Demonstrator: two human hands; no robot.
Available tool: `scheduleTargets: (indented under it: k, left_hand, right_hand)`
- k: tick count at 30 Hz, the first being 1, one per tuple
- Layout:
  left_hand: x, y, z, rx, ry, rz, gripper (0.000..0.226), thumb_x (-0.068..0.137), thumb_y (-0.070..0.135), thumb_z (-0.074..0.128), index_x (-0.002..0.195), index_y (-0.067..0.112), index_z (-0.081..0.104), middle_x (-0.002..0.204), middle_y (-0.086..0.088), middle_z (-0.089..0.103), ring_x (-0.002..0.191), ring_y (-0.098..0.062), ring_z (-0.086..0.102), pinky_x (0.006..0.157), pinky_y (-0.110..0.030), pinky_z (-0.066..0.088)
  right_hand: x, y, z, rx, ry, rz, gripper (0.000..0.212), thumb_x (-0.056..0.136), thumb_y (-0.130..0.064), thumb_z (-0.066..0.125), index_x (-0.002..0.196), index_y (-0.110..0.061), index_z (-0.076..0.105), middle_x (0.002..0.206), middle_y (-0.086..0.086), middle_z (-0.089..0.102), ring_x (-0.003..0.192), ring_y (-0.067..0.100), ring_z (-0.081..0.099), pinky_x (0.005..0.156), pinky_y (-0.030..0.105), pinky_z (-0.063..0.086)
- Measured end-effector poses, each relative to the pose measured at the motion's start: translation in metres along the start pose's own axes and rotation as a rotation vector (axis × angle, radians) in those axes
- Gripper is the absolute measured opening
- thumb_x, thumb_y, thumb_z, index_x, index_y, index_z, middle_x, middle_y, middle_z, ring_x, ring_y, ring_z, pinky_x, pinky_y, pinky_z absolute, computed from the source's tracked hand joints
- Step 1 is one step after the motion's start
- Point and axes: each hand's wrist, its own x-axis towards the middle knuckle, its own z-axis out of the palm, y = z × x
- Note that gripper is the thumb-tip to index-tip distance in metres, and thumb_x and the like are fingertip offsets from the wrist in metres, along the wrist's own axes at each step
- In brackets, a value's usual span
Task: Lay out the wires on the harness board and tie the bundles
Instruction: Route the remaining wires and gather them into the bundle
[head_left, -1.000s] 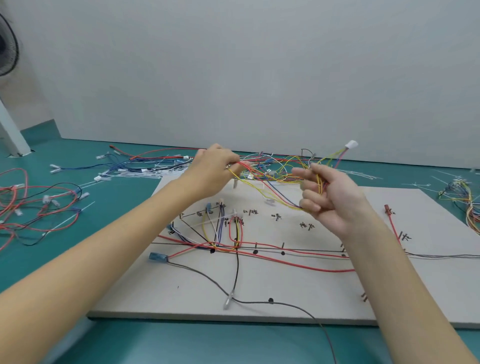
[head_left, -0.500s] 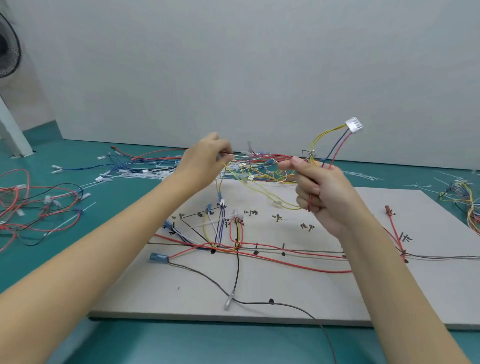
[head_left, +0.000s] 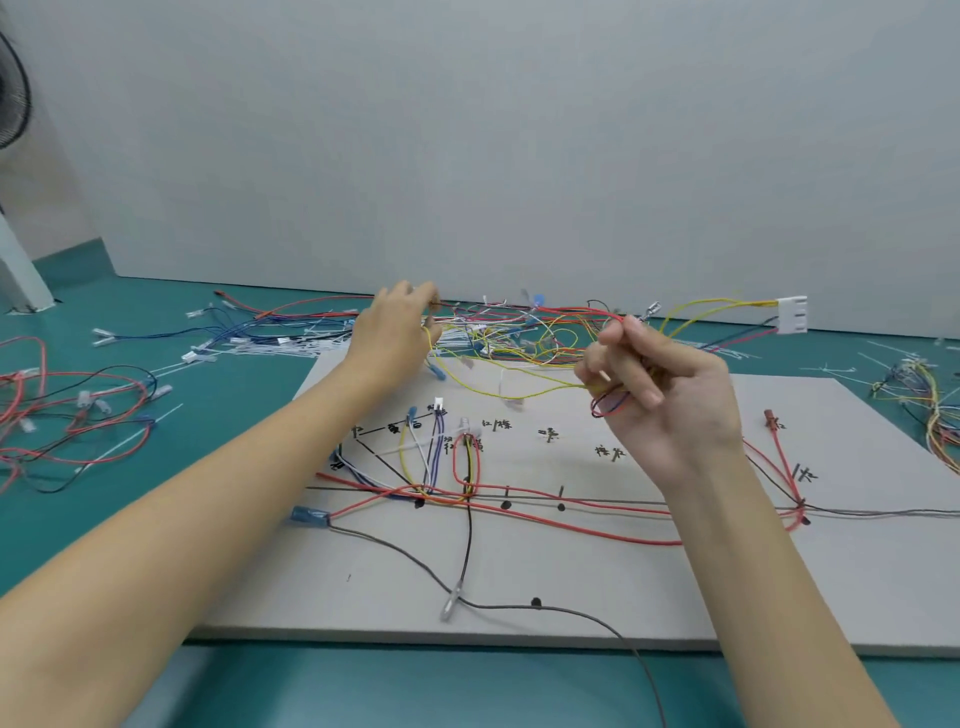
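Note:
A pale harness board (head_left: 597, 582) lies on the teal table, with red, black, yellow and grey wires laid along its drawn lines and pegs. Above its far right part, my right hand (head_left: 660, 395) grips a small bundle of yellow, red and dark wires that ends in a white connector (head_left: 792, 314). My left hand (head_left: 397, 332) is raised over the board's far left edge and pinches thin wires from the tangled pile (head_left: 519, 332) behind the board. Yellow wire sags between both hands.
Loose red and black wires (head_left: 72, 415) lie on the table at the left. Blue and white wires (head_left: 249, 338) lie at the far left behind the board. Another coloured bundle (head_left: 930, 410) lies at the right edge. A grey wall stands close behind.
My right hand has turned and lowered a little, so the white connector now points right. My left hand has lifted and shifted slightly left, stretching the yellow wire out of the pile.

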Motion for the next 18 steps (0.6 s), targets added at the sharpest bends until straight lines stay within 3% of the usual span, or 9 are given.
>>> scheduleTargets:
  k: [4,8,10,12,15,17,18]
  left_hand:
    - [0.001,0.0,0.0,-0.056,0.055,-0.044,0.032,0.093,0.025,0.06,0.124,0.023,0.057,0.12,-0.013,0.04,0.114,-0.033,0.042,0.081,-0.04,0.043]
    - [-0.001,0.001,-0.003,-0.106,0.081,0.058,0.023,0.099,0.027,0.052,0.112,0.015,0.067,0.13,-0.015,0.042,0.118,-0.032,0.042,0.093,-0.045,0.045]
    - [-0.003,0.0,-0.005,-0.163,0.081,0.104,0.018,0.096,0.022,0.057,0.105,0.011,0.067,0.124,-0.012,0.049,0.116,-0.029,0.046,0.092,-0.045,0.045]
    - [-0.006,-0.001,-0.006,-0.184,0.093,0.144,0.015,0.094,0.02,0.06,0.101,0.008,0.065,0.113,-0.009,0.055,0.108,-0.028,0.049,0.088,-0.043,0.045]
    - [-0.009,0.001,-0.005,-0.149,0.081,0.184,0.012,0.093,0.018,0.059,0.098,0.008,0.062,0.101,-0.008,0.061,0.099,-0.028,0.051,0.084,-0.043,0.045]
    - [-0.01,0.005,-0.005,-0.201,0.081,0.185,0.007,0.091,0.013,0.059,0.096,0.008,0.062,0.096,-0.008,0.062,0.094,-0.027,0.055,0.082,-0.04,0.045]
    - [-0.011,0.008,-0.005,-0.268,0.089,0.175,0.006,0.09,0.009,0.059,0.094,0.007,0.062,0.094,-0.008,0.062,0.092,-0.026,0.057,0.08,-0.038,0.046]
  right_hand:
    - [0.0,0.0,-0.004,0.058,0.047,-0.01,0.025,0.08,-0.016,0.055,0.06,-0.015,0.07,0.064,-0.003,0.061,0.075,0.014,0.057,0.079,0.031,0.048]
    - [0.003,-0.001,-0.008,0.033,0.082,-0.106,0.024,0.079,-0.011,0.055,0.061,-0.007,0.069,0.103,0.008,0.063,0.105,0.018,0.058,0.097,0.038,0.047]
    - [0.003,-0.004,-0.011,-0.005,0.128,-0.163,0.027,0.076,-0.005,0.052,0.057,-0.004,0.07,0.116,0.011,0.064,0.115,0.018,0.057,0.104,0.035,0.043]
    - [0.003,-0.006,-0.015,0.107,0.107,-0.15,0.026,0.071,-0.004,0.049,0.051,-0.003,0.066,0.12,0.016,0.066,0.12,0.022,0.058,0.109,0.037,0.039]
    - [0.001,-0.008,-0.018,0.442,0.041,-0.068,0.026,0.07,-0.005,0.042,0.045,-0.006,0.05,0.102,0.018,0.071,0.111,0.032,0.065,0.103,0.044,0.045]
    - [0.001,-0.007,-0.019,0.592,0.069,-0.009,0.025,0.071,-0.005,0.042,0.047,-0.011,0.041,0.064,0.006,0.064,0.074,0.023,0.071,0.084,0.042,0.056]
    - [0.002,-0.006,-0.018,0.628,0.094,0.044,0.025,0.073,-0.005,0.043,0.051,-0.014,0.036,0.052,0.0,0.051,0.052,0.015,0.061,0.068,0.034,0.058]
